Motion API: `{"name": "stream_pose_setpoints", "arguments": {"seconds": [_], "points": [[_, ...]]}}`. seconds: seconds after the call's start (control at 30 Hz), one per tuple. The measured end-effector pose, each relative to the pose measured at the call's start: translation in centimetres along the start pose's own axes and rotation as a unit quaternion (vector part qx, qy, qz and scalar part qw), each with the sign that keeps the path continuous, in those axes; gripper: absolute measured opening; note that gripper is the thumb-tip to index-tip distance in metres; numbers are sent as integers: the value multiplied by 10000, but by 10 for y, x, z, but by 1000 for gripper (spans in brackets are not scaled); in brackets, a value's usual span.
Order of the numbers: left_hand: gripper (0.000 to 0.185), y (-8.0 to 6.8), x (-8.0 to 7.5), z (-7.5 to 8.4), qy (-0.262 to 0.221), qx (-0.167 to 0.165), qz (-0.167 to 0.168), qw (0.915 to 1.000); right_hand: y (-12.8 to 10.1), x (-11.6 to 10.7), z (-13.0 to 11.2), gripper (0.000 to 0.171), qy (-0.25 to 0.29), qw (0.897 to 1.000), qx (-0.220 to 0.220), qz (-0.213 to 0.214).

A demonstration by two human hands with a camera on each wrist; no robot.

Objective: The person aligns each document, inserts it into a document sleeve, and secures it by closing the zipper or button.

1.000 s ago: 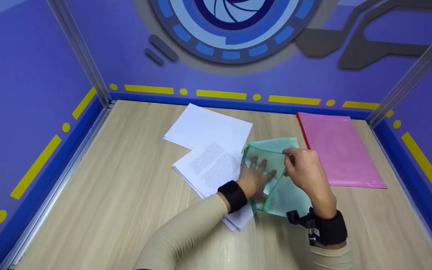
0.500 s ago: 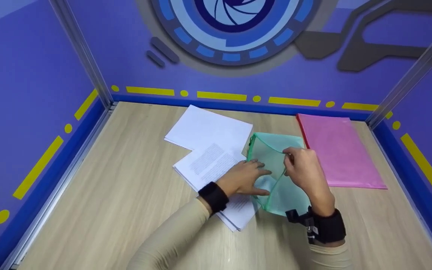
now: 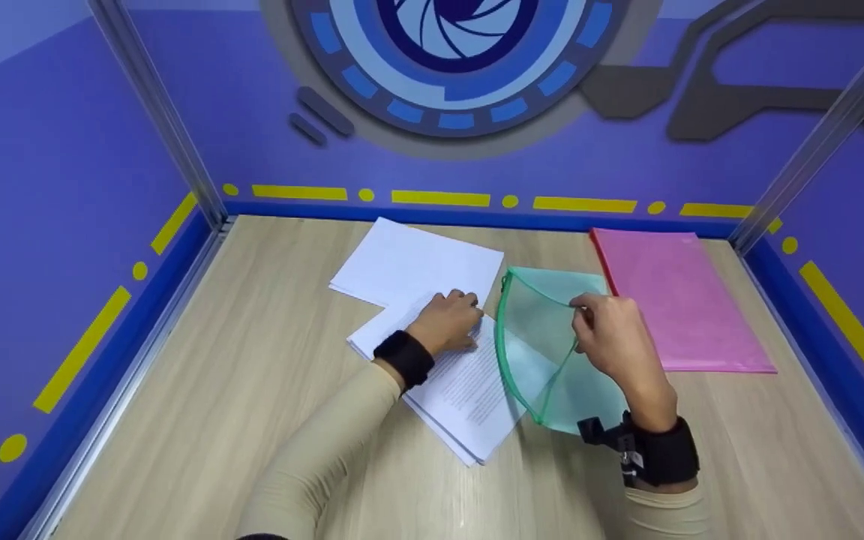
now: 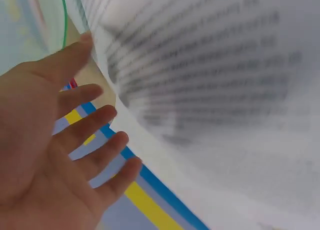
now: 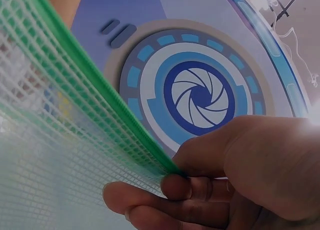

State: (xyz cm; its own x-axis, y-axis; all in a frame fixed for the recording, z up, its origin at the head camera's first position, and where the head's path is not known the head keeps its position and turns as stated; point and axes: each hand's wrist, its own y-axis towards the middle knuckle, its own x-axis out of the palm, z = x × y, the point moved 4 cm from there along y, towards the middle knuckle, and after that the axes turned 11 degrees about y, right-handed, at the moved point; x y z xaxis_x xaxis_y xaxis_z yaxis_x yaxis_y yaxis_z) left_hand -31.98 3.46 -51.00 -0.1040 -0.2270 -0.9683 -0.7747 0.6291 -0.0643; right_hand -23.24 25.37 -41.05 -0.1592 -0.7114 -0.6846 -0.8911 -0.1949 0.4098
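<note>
A green mesh zip pouch lies on the table with its mouth to the left. My right hand pinches the upper layer's green zip edge between thumb and fingers and lifts it, so the mouth gapes. Left of the pouch, my left hand is over a stack of printed paper. In the left wrist view its fingers are spread and only slightly bent, fingertips right at the edge of the printed sheets. The stack's right corner overlaps the pouch mouth in the head view.
Behind the printed stack lies a second stack of blank white paper, partly beneath it. A pink zip pouch with a red edge lies flat at the right rear. Purple panels border the wooden table at the back and sides.
My left hand has come out of the pouch mouth and moved left and back over the printed stack. My right hand keeps its pinch on the pouch edge, and the lower edge now bows outward.
</note>
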Motion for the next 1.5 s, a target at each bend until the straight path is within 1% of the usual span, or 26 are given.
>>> {"name": "stream_pose_setpoints", "arguments": {"seconds": [0.03,0.1,0.17,0.3,0.5,0.57,0.7,0.8,0.87,0.93,1.0,1.1,1.17,1.23,1.3,1.33,1.4,1.5], "points": [[51,2,-1,0,185,39,-126,9997,0,0,1,21,16,10000,22,-11],[55,6,-4,0,438,150,-236,9986,-1,0,2,21,28,10000,58,-27],[62,9,-5,1,509,238,-280,9980,-2,1,2,21,26,9999,71,-71],[72,16,-5,0,356,315,-419,9980,-2,2,2,21,22,9999,55,-113],[72,26,-13,-2,291,337,-523,9976,-1,-3,1,19,10,9999,97,-54],[73,25,-12,-3,174,251,-647,9974,-3,-2,1,19,-12,10000,62,-71],[69,22,-11,-4,-185,89,-875,9960,-4,-3,2,19,-61,10000,-14,-50],[56,21,-14,-8,-372,100,-852,9956,-3,-4,2,20,-30,10000,-37,-16],[48,18,-18,-13,-483,47,-830,9954,-3,-5,3,20,-12,10000,-50,-22],[41,14,-23,-19,-453,22,-756,9961,-3,-6,4,20,25,10000,-42,-20],[36,7,-29,-26,-484,-74,-704,9963,-4,-7,5,20,41,10000,9,-51],[30,-6,-35,-37,-397,-167,-654,9969,-4,-8,4,21,28,10000,37,-61],[31,-16,-37,-47,-462,-268,-736,9959,-4,-8,3,22,16,10000,30,-57],[33,-26,-38,-59,-693,-416,-896,9927,-4,-8,3,22,12,10000,25,-57],[38,-37,-38,-76,-1098,-589,-1089,9862,-4,-7,3,22,24,10000,42,-74],[40,-42,-37,-86,-1361,-690,-1166,9814,-4,-7,3,23,33,9999,55,-83],[45,-54,-34,-106,-1892,-913,-1254,9696,-4,-7,3,23,48,9999,81,-105],[53,-77,-22,-133,-2562,-1311,-1230,9498,-4,-7,3,23,41,9999,48,-112]]}}
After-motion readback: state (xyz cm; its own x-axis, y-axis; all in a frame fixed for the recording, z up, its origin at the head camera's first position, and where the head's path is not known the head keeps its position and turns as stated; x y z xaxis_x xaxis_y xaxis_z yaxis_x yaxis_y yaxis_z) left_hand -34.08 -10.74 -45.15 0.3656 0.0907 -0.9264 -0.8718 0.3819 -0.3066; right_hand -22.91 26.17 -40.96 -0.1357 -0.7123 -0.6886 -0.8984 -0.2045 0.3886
